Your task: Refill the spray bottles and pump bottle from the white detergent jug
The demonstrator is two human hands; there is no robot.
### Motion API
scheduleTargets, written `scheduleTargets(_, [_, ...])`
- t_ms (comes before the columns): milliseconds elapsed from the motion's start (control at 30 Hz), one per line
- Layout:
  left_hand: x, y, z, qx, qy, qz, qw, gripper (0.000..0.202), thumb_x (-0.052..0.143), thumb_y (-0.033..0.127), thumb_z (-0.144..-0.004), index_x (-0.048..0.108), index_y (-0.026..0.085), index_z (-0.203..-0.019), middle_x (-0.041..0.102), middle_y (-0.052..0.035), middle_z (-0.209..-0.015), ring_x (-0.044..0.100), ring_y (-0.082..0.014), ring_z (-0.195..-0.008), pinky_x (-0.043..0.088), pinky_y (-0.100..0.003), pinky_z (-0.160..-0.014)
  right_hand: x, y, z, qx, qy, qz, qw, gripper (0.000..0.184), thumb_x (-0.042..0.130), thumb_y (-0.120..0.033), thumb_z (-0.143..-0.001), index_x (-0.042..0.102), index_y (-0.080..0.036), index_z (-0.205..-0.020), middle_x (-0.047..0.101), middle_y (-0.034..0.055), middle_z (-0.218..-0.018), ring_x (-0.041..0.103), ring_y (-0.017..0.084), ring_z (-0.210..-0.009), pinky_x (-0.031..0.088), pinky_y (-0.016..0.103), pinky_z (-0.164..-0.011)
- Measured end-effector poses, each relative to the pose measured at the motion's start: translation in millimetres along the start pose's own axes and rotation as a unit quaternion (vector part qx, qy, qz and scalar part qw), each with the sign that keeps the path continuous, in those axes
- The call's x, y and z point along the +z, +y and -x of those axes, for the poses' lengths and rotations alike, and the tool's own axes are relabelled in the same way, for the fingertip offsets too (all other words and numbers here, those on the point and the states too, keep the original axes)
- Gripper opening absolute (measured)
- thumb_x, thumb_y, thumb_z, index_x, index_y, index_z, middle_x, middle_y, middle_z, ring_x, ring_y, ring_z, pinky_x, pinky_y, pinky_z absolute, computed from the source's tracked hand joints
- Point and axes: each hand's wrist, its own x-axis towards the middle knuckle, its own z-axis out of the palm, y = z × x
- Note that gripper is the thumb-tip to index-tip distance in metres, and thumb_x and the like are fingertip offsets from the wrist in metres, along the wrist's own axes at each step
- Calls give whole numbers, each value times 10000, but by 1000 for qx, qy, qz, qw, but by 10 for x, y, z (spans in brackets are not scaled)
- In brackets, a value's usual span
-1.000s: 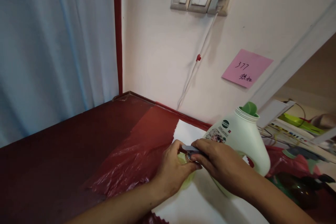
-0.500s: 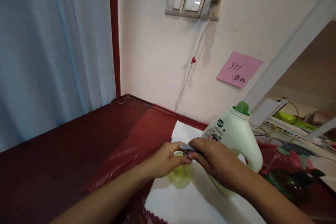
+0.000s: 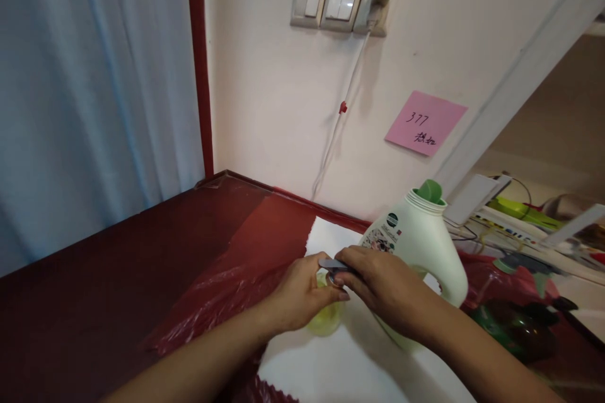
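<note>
My left hand (image 3: pixel 300 295) is closed around a translucent yellow-green cap (image 3: pixel 326 320) that rests on a white sheet (image 3: pixel 350 359). My right hand (image 3: pixel 382 286) pinches a small grey metal tool (image 3: pixel 333 264) and holds its tip against the top of the cap. Both hands meet over the sheet. Directly behind my right hand stands a white detergent bottle (image 3: pixel 425 239) with a green spout, open at the top.
A red plastic bag (image 3: pixel 246 264) lies on the dark red table (image 3: pixel 94 302) under the sheet. Wall switches (image 3: pixel 326 5), a plugged-in cable and a pink sticky note (image 3: pixel 425 123) are on the wall. A curtain hangs at left. Cluttered items and a dark green object (image 3: pixel 515 327) sit at right.
The view has shifted slightly, so everything sits a little further left and lower. My hands stay together on the cap and tool, with small finger movements only.
</note>
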Motion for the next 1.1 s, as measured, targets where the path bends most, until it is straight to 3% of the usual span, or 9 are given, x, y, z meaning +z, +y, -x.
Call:
scheduleTargets(167, [-215,143,-128,-13,-152,49,987,218,776,299,-691,694,183,-856,624,10,-800,563,-175,-771,456,-296,-746,-11,-14,-7,-2,-5,8,1000,104,567,-194,-983,581,-191,-880,627,7,-848,563,171,-761,322,282,-665])
scheduleTargets(233, [-242,176,-146,-18,-169,54,984,213,793,303,-685,699,175,-826,624,13,-780,569,-174,-762,459,-307,-758,-13,-21,7,0,-2,11,1000,98,567,-196,-983,586,-190,-887,628,8,-849,563,172,-759,319,283,-662])
scheduleTargets(300, [-209,166,-122,-16,-146,53,988,263,812,310,-680,693,175,-871,635,8,-818,573,-181,-789,455,-314,-771,-13,-27,20,7,0,10,1000,96,562,-197,-986,590,-191,-894,629,8,-853,565,175,-765,321,285,-665])
scheduleTargets(400, [-73,88,-48,-2,-39,7,999,434,890,285,-591,649,195,-941,643,8,-882,560,-197,-843,430,-307,-767,-8,-26,23,13,3,1,1000,110,560,-202,-989,583,-195,-882,625,4,-844,560,174,-769,324,287,-673])
scheduleTargets(533, [94,-33,-2,-8,67,-45,997,358,870,260,-601,570,212,-790,597,20,-788,520,-192,-767,404,-294,-693,2,-1,17,11,2,-3,1000,136,564,-230,-990,563,-194,-859,614,5,-834,549,173,-756,322,290,-666])
scheduleTargets(667, [80,-59,-42,-3,30,0,1000,287,821,279,-660,599,203,-825,605,-2,-858,540,-204,-847,435,-303,-754,-16,20,17,4,-3,-10,1000,125,549,-226,-992,569,-194,-873,617,6,-852,552,172,-766,326,287,-673])
scheduleTargets(900, [-119,88,-130,-18,-133,68,989,268,777,323,-701,670,156,-881,618,-11,-837,558,-179,-788,448,-300,-732,-55,46,-10,-2,-3,-11,1000,126,575,-198,-974,565,-192,-848,605,-6,-821,536,156,-727,309,276,-651])
scheduleTargets(1000, [-89,98,-106,-6,-105,59,993,339,815,309,-689,653,168,-951,640,-21,-935,567,-202,-899,438,-322,-817,-46,51,3,2,4,-8,1000,117,568,-201,-979,572,-192,-862,611,-2,-833,535,160,-740,302,278,-654])
scheduleTargets(1100, [5,63,-78,5,-6,-10,1000,442,888,261,-594,613,189,-933,632,4,-902,545,-204,-880,410,-314,-783,-42,46,14,8,7,-5,1000,130,561,-203,-981,567,-191,-852,605,-1,-824,519,159,-730,289,281,-651])
